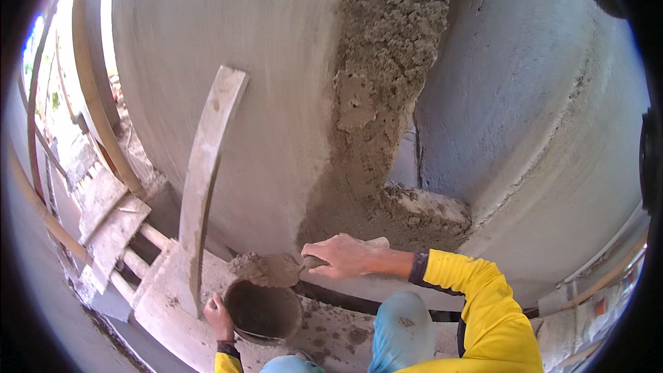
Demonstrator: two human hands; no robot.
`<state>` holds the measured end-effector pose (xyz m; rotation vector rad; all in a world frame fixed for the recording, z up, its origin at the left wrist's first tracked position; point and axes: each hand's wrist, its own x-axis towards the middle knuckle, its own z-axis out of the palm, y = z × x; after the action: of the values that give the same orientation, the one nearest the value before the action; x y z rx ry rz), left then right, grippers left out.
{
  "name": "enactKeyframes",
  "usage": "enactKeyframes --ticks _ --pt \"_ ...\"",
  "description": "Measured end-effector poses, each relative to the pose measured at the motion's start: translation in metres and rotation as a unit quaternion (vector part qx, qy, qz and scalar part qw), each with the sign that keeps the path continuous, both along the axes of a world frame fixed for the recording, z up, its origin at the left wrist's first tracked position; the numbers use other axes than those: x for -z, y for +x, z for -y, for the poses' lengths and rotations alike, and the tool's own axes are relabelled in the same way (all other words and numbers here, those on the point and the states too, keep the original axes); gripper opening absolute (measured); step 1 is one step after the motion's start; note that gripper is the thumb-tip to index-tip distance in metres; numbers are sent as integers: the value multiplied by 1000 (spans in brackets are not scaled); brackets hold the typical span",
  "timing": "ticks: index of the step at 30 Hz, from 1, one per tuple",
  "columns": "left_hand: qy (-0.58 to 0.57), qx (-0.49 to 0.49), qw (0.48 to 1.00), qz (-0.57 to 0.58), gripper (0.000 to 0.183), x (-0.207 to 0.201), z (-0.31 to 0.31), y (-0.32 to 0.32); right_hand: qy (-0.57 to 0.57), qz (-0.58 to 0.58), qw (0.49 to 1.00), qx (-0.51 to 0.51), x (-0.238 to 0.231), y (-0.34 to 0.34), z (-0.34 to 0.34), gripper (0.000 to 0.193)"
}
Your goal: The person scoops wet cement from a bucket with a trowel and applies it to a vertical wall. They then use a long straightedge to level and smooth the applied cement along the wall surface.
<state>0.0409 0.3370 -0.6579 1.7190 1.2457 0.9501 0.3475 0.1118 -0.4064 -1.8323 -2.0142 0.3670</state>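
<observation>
My right hand [338,255] is closed around the handle of a trowel [284,271]. A lump of wet grey mortar [250,268] lies on the blade, just above the far rim of a dark bucket [293,318]. At the bucket's left side my left hand [219,319] is closed on the rim, its fingers partly hidden. Close to that hand stands the foot of a long mortar-smeared straightedge board [207,145], which leans upright against the wall. Ahead, rough fresh mortar [387,48] covers a strip of wall beside an opening.
Smooth grey plaster [228,21] borders the rough strip on the left. A window-like opening [407,159] has a rough sill [435,206]. Under me is a splattered plank platform [331,328], with a dark gap along the wall. Poles [103,90] and loose boards [114,221] stand at left.
</observation>
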Motion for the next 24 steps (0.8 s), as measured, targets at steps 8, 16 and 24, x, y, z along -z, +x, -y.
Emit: enactKeyframes --ticks 8,16,24 --pt "73 -8 994 77 45 -5 14 -4 42 -137 966 -214 -163 -51 -28 32" --pt "24 -23 998 -56 46 -6 6 -26 120 -587 794 103 -49 25 11 41" --pt "16 6 1000 -22 45 -2 0 18 221 218 879 360 -113 26 105 38"
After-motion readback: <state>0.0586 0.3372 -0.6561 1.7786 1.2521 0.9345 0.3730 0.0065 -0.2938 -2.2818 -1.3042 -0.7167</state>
